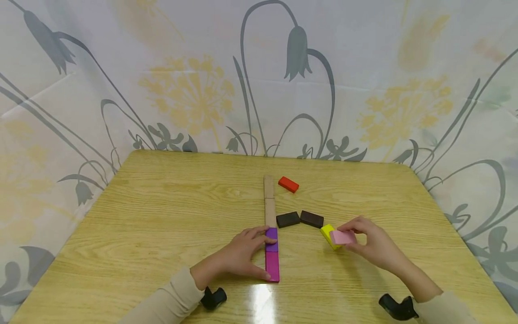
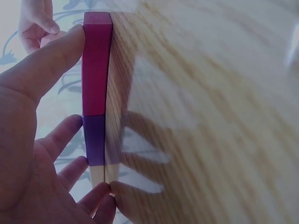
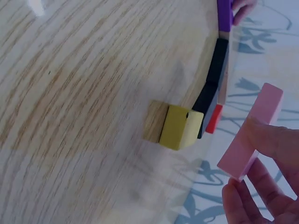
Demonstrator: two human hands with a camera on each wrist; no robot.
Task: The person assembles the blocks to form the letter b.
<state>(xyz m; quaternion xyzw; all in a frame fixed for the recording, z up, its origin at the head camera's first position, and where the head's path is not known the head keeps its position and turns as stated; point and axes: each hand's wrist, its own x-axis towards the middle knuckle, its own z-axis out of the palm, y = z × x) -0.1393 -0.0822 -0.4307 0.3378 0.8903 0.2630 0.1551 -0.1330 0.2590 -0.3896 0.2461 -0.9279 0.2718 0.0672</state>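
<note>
Two hands work with coloured blocks on a wood-grain table (image 1: 162, 202), seen from above. Right of centre, the right hand (image 1: 374, 243) pinches a pink block (image 1: 341, 237) between thumb and fingers. In the head view the pink block overlaps a yellow block (image 1: 327, 231) lying on the table; the right wrist view shows the pink block raised, with a gap between the two. Below centre, the left hand (image 1: 243, 252) is spread, its fingers loosely bent and gripping nothing: fingertips touch a purple block (image 1: 273, 247), and the thumb touches the lower end of a magenta block (image 1: 273, 265). These two lie end to end, continuing a straight upright line with two plain blocks (image 1: 270, 212) at the frame's centre. From that line's right side, a black block (image 1: 288, 219) and a dark brown block (image 1: 312, 218) lead rightward toward the yellow one. A red block (image 1: 288, 184) lies above them. Flower-patterned cloth (image 1: 364, 45) fills the upper frame
</note>
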